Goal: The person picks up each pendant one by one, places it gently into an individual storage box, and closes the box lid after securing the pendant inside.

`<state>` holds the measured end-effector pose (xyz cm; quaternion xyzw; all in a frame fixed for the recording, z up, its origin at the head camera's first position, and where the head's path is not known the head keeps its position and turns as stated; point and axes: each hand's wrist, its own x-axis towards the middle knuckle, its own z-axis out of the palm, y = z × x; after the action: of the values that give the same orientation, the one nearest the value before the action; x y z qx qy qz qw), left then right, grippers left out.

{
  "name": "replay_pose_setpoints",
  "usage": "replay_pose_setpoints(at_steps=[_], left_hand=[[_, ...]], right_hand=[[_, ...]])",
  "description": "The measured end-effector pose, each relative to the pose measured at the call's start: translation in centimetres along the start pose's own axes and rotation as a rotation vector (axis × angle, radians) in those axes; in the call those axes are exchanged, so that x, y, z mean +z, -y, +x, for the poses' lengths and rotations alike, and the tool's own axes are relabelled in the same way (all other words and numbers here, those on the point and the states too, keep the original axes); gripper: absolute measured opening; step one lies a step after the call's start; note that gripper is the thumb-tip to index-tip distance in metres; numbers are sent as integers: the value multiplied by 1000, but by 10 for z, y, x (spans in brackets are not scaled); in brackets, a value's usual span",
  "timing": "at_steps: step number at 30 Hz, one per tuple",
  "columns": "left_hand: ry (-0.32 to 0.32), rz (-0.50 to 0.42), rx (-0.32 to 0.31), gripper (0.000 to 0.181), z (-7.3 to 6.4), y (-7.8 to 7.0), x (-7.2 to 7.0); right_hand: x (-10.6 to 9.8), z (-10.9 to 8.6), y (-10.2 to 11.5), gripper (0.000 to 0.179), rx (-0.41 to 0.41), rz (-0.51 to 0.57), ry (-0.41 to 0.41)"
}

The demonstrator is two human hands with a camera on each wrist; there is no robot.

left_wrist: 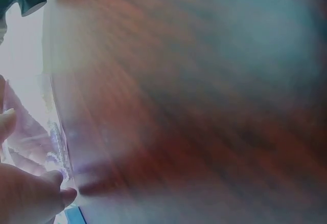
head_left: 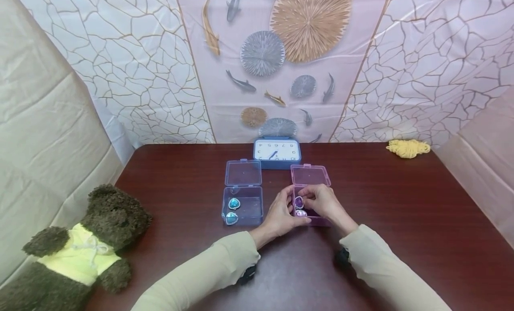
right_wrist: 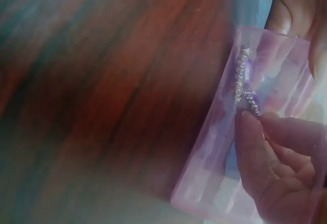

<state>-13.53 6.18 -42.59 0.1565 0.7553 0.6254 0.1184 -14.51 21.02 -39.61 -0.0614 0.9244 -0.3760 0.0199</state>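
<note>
Reddish-brown desk (head_left: 381,190), patterned backdrop (head_left: 160,70); left hand (head_left: 279,214) grips translucent pink box (head_left: 320,221); right hand (head_left: 322,200) pinches silver-rimmed purple gem (head_left: 299,202).

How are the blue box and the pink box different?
The blue box holds blue gems; the pink box holds a purple gem and a paler gem. The left hand grips the pink box; no hand grips the blue box. Both are see-through, with open lids.
</note>
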Motion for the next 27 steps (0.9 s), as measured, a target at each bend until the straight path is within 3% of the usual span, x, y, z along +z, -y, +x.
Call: replay_pose_setpoints(at_steps=[8, 16, 23, 27], left_hand=[[-2, -3, 2, 90, 0, 1, 0], [-1, -10, 4, 89, 0, 0, 1], [-8, -11, 8, 89, 1, 1, 1], [-8, -26, 6, 90, 1, 1, 1]], right_hand=[[0, -2, 0, 19, -42, -73, 40], [-5, -4, 3, 26, -63, -78, 109], [-13, -7, 6, 25, -72, -118, 99], [-25, -8, 6, 24, -32, -48, 61]])
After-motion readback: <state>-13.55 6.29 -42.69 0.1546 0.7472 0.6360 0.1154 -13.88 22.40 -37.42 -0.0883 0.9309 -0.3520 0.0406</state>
